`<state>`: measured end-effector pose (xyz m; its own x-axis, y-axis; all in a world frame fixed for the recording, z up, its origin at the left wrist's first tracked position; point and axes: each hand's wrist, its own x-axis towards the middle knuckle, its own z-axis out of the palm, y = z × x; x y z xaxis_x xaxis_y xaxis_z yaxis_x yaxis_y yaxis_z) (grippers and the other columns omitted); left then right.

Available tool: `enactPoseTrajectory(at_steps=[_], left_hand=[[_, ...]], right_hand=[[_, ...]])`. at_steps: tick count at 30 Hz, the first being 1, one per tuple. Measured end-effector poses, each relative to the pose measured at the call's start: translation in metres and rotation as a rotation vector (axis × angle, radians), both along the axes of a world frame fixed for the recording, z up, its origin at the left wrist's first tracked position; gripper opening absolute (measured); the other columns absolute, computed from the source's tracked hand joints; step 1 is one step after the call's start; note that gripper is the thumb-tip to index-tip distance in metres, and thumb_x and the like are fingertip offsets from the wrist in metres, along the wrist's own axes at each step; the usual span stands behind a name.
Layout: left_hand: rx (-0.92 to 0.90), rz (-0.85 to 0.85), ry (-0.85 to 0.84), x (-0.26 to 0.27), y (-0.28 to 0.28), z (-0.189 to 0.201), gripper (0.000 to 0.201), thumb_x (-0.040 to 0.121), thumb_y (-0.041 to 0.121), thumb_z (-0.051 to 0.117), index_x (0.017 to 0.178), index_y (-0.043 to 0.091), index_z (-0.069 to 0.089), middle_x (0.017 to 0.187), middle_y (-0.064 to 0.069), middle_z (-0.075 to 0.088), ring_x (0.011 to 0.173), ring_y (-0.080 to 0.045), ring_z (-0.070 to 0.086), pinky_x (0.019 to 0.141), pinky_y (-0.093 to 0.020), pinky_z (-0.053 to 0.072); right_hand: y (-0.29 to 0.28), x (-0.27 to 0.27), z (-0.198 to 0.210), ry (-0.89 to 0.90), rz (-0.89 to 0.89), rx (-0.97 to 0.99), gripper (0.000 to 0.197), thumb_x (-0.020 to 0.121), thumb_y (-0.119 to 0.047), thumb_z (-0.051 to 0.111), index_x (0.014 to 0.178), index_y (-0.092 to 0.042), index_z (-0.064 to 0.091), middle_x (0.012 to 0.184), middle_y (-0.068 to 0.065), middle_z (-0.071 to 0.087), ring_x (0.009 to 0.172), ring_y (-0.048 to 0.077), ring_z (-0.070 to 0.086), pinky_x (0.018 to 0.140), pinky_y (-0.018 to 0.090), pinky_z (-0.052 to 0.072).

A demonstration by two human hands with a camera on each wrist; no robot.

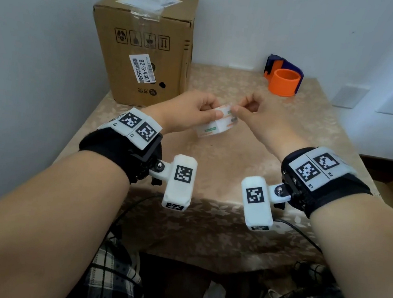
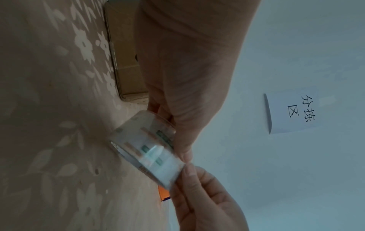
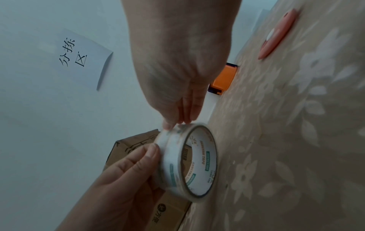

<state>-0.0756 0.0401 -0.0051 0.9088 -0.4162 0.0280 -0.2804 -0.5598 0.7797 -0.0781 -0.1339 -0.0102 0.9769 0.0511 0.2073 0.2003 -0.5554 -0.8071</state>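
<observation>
A roll of clear packing tape (image 1: 214,124) with orange and green print stands on edge just above the floral tablecloth (image 1: 225,167). My left hand (image 1: 209,112) grips the roll from the left, thumb on its outer face. In the right wrist view the roll's (image 3: 189,162) printed core faces the camera. My right hand (image 1: 237,108) has curled fingers, and its fingertips (image 3: 173,123) pinch at the roll's top outer layer. In the left wrist view the right hand's (image 2: 187,170) thumb and forefinger meet at the roll's (image 2: 150,146) edge. No loose tape end is visible.
A sealed cardboard box (image 1: 143,44) stands at the back left against the wall. An orange and blue tape dispenser (image 1: 284,81) sits at the back right. A flat salmon-coloured cutter (image 3: 276,34) lies on the cloth. A paper sign (image 2: 292,112) hangs on the wall.
</observation>
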Motion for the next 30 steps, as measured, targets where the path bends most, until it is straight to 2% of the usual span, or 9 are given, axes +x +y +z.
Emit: enactPoseTrajectory(at_steps=[3, 7, 11, 14, 17, 21, 26, 27, 30], left_hand=[[-0.027, -0.014, 0.021, -0.003, -0.003, 0.001, 0.021, 0.095, 0.021, 0.054, 0.076, 0.028, 0.057, 0.069, 0.012, 0.057, 0.054, 0.011, 0.051, 0.056, -0.005, 0.040], [0.027, 0.020, -0.055, -0.002, 0.001, 0.004, 0.023, 0.095, 0.023, 0.055, 0.071, 0.024, 0.056, 0.064, 0.011, 0.052, 0.050, 0.007, 0.046, 0.052, -0.008, 0.036], [0.159, 0.037, -0.145, -0.001, 0.002, 0.010, 0.027, 0.093, 0.028, 0.056, 0.086, 0.002, 0.062, 0.070, -0.003, 0.052, 0.063, -0.014, 0.044, 0.062, -0.027, 0.036], [0.314, 0.084, -0.247, -0.003, -0.003, 0.011, 0.028, 0.095, 0.033, 0.051, 0.091, 0.008, 0.060, 0.068, 0.004, 0.049, 0.067, -0.014, 0.043, 0.076, -0.027, 0.028], [0.465, 0.136, -0.346, -0.001, -0.007, 0.008, 0.025, 0.096, 0.037, 0.045, 0.085, 0.017, 0.054, 0.071, 0.007, 0.051, 0.073, -0.016, 0.047, 0.082, -0.031, 0.020], [0.538, 0.227, -0.390, 0.005, -0.001, 0.005, 0.036, 0.097, 0.036, 0.042, 0.063, 0.027, 0.035, 0.063, 0.012, 0.045, 0.073, -0.020, 0.047, 0.086, -0.036, 0.025], [0.478, 0.271, -0.330, 0.005, -0.001, 0.001, 0.025, 0.096, 0.036, 0.044, 0.078, 0.019, 0.048, 0.067, 0.010, 0.049, 0.077, -0.020, 0.047, 0.087, -0.037, 0.027], [0.442, 0.267, -0.293, 0.004, -0.001, 0.000, 0.024, 0.095, 0.036, 0.046, 0.079, 0.019, 0.049, 0.065, 0.012, 0.046, 0.078, -0.020, 0.047, 0.089, -0.037, 0.029], [0.323, 0.238, -0.207, 0.003, -0.001, -0.002, 0.020, 0.093, 0.034, 0.054, 0.081, 0.018, 0.054, 0.064, 0.013, 0.045, 0.076, -0.019, 0.048, 0.086, -0.037, 0.038]], right_hand=[[0.000, 0.001, 0.006, -0.085, -0.059, 0.026, 0.009, 0.085, -0.011, 0.064, 0.092, -0.004, 0.064, 0.075, -0.003, 0.058, 0.066, 0.005, 0.053, 0.059, 0.006, 0.043], [-0.001, -0.002, 0.009, -0.092, -0.069, 0.022, 0.006, 0.084, -0.010, 0.066, 0.086, -0.010, 0.060, 0.074, 0.000, 0.060, 0.071, 0.012, 0.055, 0.063, 0.011, 0.045], [0.001, -0.004, 0.009, -0.064, -0.052, -0.003, 0.016, 0.085, -0.008, 0.064, 0.075, -0.015, 0.053, 0.084, 0.015, 0.063, 0.082, 0.028, 0.062, 0.079, 0.038, 0.052], [0.001, -0.004, 0.011, -0.036, -0.062, 0.015, 0.032, 0.084, -0.006, 0.064, 0.065, -0.024, 0.045, 0.082, 0.014, 0.061, 0.085, 0.036, 0.063, 0.084, 0.047, 0.053], [0.002, -0.007, 0.014, -0.006, -0.033, 0.035, 0.032, 0.085, -0.005, 0.064, 0.066, -0.024, 0.045, 0.085, 0.020, 0.065, 0.082, 0.031, 0.063, 0.083, 0.044, 0.053], [0.014, -0.012, 0.019, -0.013, 0.043, 0.033, 0.030, 0.086, -0.006, 0.063, 0.067, -0.022, 0.045, 0.082, 0.015, 0.064, 0.078, 0.024, 0.061, 0.079, 0.039, 0.052], [0.014, -0.011, 0.022, -0.033, 0.038, 0.001, 0.021, 0.085, -0.008, 0.063, 0.073, -0.020, 0.050, 0.076, 0.005, 0.061, 0.078, 0.020, 0.059, 0.071, 0.026, 0.049], [0.011, -0.010, 0.022, -0.042, 0.006, 0.025, 0.016, 0.084, -0.009, 0.065, 0.080, -0.017, 0.051, 0.082, 0.011, 0.064, 0.079, 0.023, 0.060, 0.074, 0.029, 0.049], [0.002, -0.006, 0.020, -0.045, -0.059, 0.073, 0.028, 0.081, -0.011, 0.067, 0.093, -0.020, 0.044, 0.094, 0.021, 0.066, 0.084, 0.029, 0.063, 0.081, 0.038, 0.050]])
